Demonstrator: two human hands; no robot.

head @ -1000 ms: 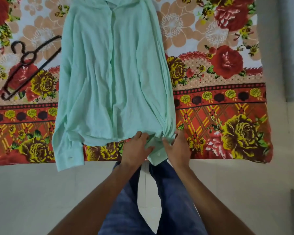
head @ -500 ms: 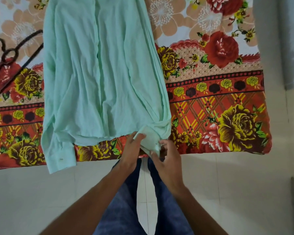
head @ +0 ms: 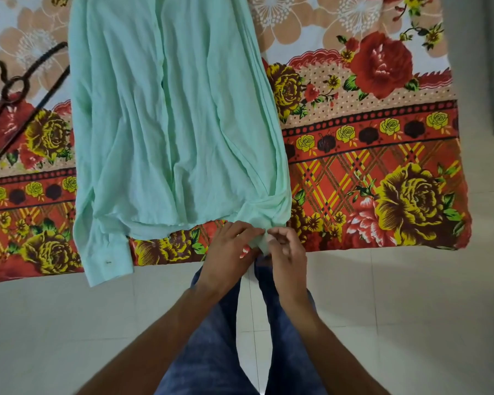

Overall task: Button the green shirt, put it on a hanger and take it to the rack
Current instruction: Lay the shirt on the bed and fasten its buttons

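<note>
At bed's edge, left hand (head: 228, 252) and right hand (head: 286, 252) pinch green shirt (head: 166, 115) cuff (bunched)

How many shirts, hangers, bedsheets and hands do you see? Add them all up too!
Green shirt: 1
Black hanger: 1
Flowery bedsheet: 1
Hands: 2, the left hand and right hand, both pinching the shirt's cuff
Total: 5

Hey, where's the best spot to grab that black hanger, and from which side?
Probably the slanted arm of the hanger, just below the hook. Its other end runs under the green shirt, so only this stretch lies bare on the bedsheet. Come from the left, away from the shirt.
</note>
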